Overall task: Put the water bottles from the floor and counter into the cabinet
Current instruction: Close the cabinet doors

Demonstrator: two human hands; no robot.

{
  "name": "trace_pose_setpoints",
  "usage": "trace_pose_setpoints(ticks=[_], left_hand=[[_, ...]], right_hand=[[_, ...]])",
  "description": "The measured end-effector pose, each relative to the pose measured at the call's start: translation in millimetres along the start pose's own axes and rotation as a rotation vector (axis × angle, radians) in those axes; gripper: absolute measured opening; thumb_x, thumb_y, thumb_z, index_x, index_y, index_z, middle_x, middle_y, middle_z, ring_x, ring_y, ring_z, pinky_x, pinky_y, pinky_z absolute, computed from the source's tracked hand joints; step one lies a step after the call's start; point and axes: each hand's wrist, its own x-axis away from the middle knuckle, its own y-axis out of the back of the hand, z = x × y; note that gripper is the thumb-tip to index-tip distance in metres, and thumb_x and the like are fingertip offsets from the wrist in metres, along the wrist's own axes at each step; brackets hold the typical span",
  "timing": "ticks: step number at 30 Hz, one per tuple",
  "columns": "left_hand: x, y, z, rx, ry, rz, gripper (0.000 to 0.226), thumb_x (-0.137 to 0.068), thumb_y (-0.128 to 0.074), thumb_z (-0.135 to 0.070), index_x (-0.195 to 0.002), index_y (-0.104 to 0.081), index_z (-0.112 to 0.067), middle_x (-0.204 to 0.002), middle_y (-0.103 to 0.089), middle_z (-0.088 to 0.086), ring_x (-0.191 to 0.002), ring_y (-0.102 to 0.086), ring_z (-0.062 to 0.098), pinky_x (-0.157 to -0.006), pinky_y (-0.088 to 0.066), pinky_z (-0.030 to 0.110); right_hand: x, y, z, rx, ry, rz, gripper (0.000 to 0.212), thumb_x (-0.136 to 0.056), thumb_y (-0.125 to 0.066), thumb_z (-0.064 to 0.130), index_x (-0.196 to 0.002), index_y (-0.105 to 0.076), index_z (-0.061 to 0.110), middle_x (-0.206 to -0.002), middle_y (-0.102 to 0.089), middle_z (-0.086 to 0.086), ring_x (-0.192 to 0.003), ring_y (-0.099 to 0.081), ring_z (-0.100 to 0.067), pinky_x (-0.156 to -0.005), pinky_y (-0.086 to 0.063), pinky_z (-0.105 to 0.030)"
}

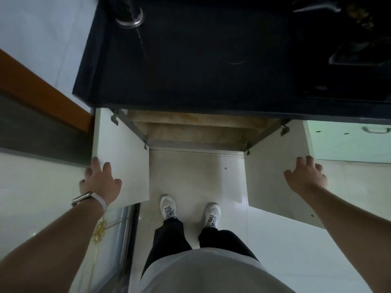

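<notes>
Person stands facing a low cabinet, white sneakers (189, 210) on the pale tiled floor (196, 172). Left hand (99, 180), watch on the wrist, lies flat with fingers spread on the white left cabinet door (124, 157). Right hand (305, 176) is likewise spread and flat on the white right cabinet door (273, 166), fingertips at its outer edge. Neither hand holds anything. Both doors are swung wide open.

Between the doors, the open cabinet interior (196, 127) shows bare brownish wooden shelving; what is visible holds no bottles, though the deeper part is hidden under the desk edge. No water bottles are visible on the floor in view either.

Progress, judged: early stage, cabinet opened, no bottle seen stored; all fetching and placing appears left.

Above, the dark black stone desk (190, 66) carries a clear bottle-like object (130, 15) at the far left corner, dim and blurred, possibly a task bottle. A sink with faucet (317, 7) sits far right. An orange-brown door frame (42, 89) runs at left; room is dimly lit.
</notes>
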Motion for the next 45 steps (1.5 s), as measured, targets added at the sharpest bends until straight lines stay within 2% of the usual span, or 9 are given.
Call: trace_pose_setpoints(ticks=[3, 8, 18, 26, 31, 35, 38, 42, 45], left_hand=[[14, -12, -6, 0.039, 0.049, 0.012, 0.051, -0.091, -0.059, -0.033, -0.137, -0.045, -0.015, -0.159, -0.014, 0.01, -0.125, -0.039, 0.039, -0.09, -0.045, 0.051], [23, -19, -19, 0.116, 0.071, -0.01, 0.054, -0.09, -0.062, -0.03, -0.139, -0.048, -0.012, -0.156, -0.023, 0.012, -0.126, -0.036, 0.041, -0.094, -0.045, 0.052], [39, -8, -85, 0.297, -0.037, 0.004, 0.055, -0.093, -0.062, -0.028, -0.144, -0.049, -0.011, -0.151, -0.031, 0.016, -0.129, -0.037, 0.042, -0.103, -0.04, 0.049], [34, -3, -114, 0.354, -0.149, 0.007, 0.043, -0.096, -0.056, -0.022, -0.138, -0.055, -0.016, -0.155, -0.033, 0.013, -0.136, -0.036, 0.039, -0.111, -0.033, 0.046], [34, -2, -99, 0.366, -0.38, 0.046, 0.052, -0.094, -0.052, -0.019, -0.145, -0.048, -0.019, -0.162, -0.025, 0.006, -0.144, -0.026, 0.033, -0.114, -0.034, 0.047], [11, -3, -100, 0.234, -0.479, 0.016, 0.078, -0.088, -0.068, -0.03, -0.157, -0.032, -0.024, -0.165, -0.018, 0.008, -0.14, -0.039, 0.032, -0.102, -0.051, 0.043], [-2, -3, -112, 0.139, -0.471, 0.029, 0.091, -0.087, -0.073, -0.041, -0.16, -0.022, -0.029, -0.166, -0.014, 0.007, -0.133, -0.048, 0.028, -0.093, -0.056, 0.035], [-21, 14, -129, 0.039, -0.512, -0.072, 0.096, -0.069, -0.086, -0.052, -0.15, -0.046, -0.02, -0.145, -0.05, 0.014, -0.098, -0.067, 0.027, -0.069, -0.058, 0.035], [-41, 28, -145, -0.037, -0.659, -0.257, 0.092, -0.059, -0.091, -0.052, -0.137, -0.057, -0.015, -0.12, -0.063, 0.016, -0.093, -0.064, 0.032, -0.07, -0.054, 0.042]], right_hand=[[-1, -8, -8, 0.014, 0.023, 0.017, 0.053, -0.09, -0.049, 0.039, -0.137, -0.041, 0.017, -0.144, -0.034, -0.008, -0.125, -0.036, -0.035, -0.091, -0.044, -0.047], [-4, -14, -17, -0.031, 0.068, 0.032, 0.052, -0.09, -0.049, 0.039, -0.137, -0.041, 0.016, -0.144, -0.033, -0.005, -0.125, -0.034, -0.036, -0.088, -0.045, -0.048], [13, -6, 11, -0.203, 0.198, 0.029, 0.051, -0.093, -0.047, 0.036, -0.139, -0.044, 0.015, -0.142, -0.04, -0.006, -0.125, -0.036, -0.036, -0.094, -0.044, -0.046], [17, 3, 60, -0.341, 0.445, 0.085, 0.06, -0.088, -0.052, 0.005, -0.145, -0.038, 0.017, -0.152, -0.031, -0.004, -0.134, -0.031, -0.031, -0.112, -0.036, -0.042], [3, 8, 86, -0.183, 0.485, 0.009, 0.059, -0.093, -0.06, 0.033, -0.145, -0.036, 0.021, -0.15, -0.03, -0.004, -0.129, -0.037, -0.031, -0.106, -0.042, -0.038], [-8, 13, 96, -0.12, 0.461, -0.082, 0.072, -0.088, -0.064, 0.051, -0.145, -0.029, 0.026, -0.146, -0.037, 0.0, -0.127, -0.045, -0.027, -0.096, -0.052, -0.04], [-17, 18, 110, -0.073, 0.459, -0.137, 0.079, -0.088, -0.062, 0.054, -0.151, -0.024, 0.025, -0.151, -0.034, -0.003, -0.133, -0.041, -0.028, -0.108, -0.039, -0.042], [-31, 27, 137, -0.057, 0.472, -0.258, 0.084, -0.076, -0.078, 0.047, -0.147, -0.04, 0.02, -0.148, -0.042, -0.013, -0.132, -0.041, -0.037, -0.108, -0.036, -0.052], [-44, 30, 149, -0.031, 0.547, -0.322, 0.089, -0.069, -0.085, 0.038, -0.144, -0.043, 0.017, -0.147, -0.043, -0.017, -0.134, -0.04, -0.04, -0.11, -0.034, -0.058]])
